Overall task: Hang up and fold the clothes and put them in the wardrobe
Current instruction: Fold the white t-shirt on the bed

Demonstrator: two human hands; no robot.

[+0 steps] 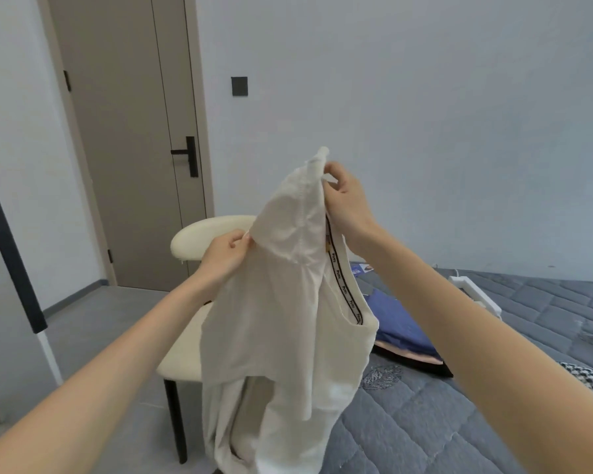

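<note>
White and limp, the garment [281, 319] hangs from our pinches, left grip [225, 254] at an edge, right grip [346, 196] at its peak; light, we judge, best held by shoulders.

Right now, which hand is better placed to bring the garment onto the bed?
Probably the right hand: it pinches the top of the garment, on the bed side. The left hand holds it on the chair side.
</note>
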